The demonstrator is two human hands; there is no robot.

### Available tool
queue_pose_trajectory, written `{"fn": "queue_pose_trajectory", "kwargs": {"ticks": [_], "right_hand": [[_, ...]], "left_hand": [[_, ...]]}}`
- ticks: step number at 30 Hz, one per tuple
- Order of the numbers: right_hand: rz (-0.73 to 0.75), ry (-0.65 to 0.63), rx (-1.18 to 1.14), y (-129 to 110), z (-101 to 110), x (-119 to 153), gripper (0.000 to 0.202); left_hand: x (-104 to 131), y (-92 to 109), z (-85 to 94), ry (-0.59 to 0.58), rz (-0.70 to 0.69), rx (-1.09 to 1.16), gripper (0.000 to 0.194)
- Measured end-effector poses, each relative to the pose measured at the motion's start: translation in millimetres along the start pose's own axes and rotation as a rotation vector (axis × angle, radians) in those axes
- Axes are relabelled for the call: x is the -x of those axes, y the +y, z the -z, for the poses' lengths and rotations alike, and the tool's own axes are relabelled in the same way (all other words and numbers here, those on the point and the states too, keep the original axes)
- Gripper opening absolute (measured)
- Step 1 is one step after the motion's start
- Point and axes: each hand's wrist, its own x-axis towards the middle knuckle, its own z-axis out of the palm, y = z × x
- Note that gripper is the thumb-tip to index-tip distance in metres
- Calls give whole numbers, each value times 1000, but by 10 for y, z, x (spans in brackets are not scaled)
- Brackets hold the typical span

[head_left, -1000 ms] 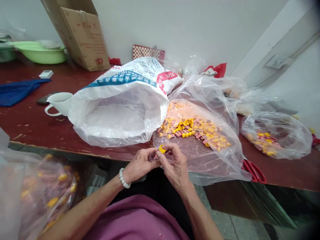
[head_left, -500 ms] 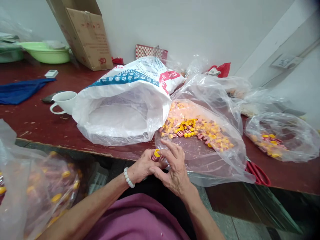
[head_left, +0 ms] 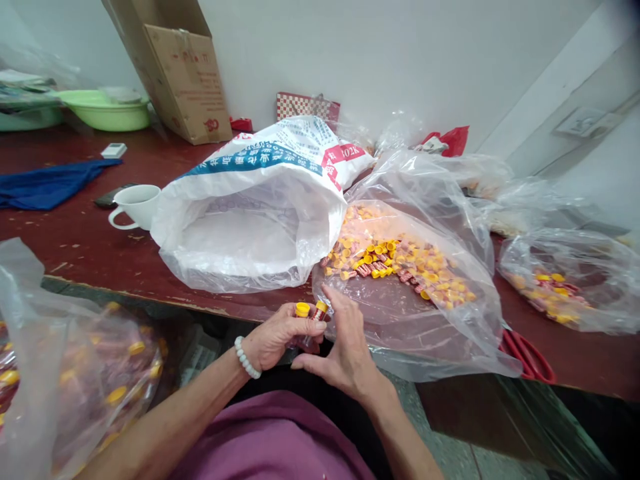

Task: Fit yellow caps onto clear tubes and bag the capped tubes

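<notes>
My left hand, with a pale bead bracelet at its wrist, is closed round two small reddish tubes with yellow caps. The caps point up, and the tubes' lower parts are partly hidden by my fingers. Close beside them, on the right, my right hand has its thumb and fingers apart and holds nothing that I can see. Beyond my hands, a clear plastic bag lies on the table with a pile of similar yellow-capped pieces in it. The mouth of a white woven sack faces me.
Red-handled scissors lie at the table edge on the right, near a smaller clear bag of pieces. A large bag of capped pieces stands low at left. Behind are a white mug, a cardboard box and a green basin.
The two tubes have turned upright in my left hand, so both yellow caps show. My right hand has drawn slightly away from them, its thumb and fingers wider apart.
</notes>
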Motion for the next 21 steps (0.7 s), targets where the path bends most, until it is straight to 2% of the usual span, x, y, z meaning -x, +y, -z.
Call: {"fn": "queue_pose_trajectory", "kwargs": {"ticks": [3,6,11,13,14,15,17,19,21], "right_hand": [[79,6,85,-9,-98,4,84],[104,29,74,-32,-162,-10,65],[138,-64,-60,-80,-36,-104,72],[91,-32,-111,24,87,-151,74],[35,25,-106,130,151,-172,69],[-42,97,-67,274,208,-193,59],[-205,243,81,640,283,-241,33],[-275,262,225,1020,291,-302,29],[-277,240,293,1311,238,-371,28]], "left_hand": [[-20,-27,-70,23,10,39,13],[-35,-53,-118,49,56,64,15],[-4,-17,-140,53,35,111,20],[27,105,-103,64,-11,98,17],[40,197,-60,89,-54,70,17],[47,307,2,136,-110,33,18],[23,564,187,302,-251,-47,24],[-84,829,441,519,-388,-159,31],[-296,1056,728,723,-444,-357,32]]}}
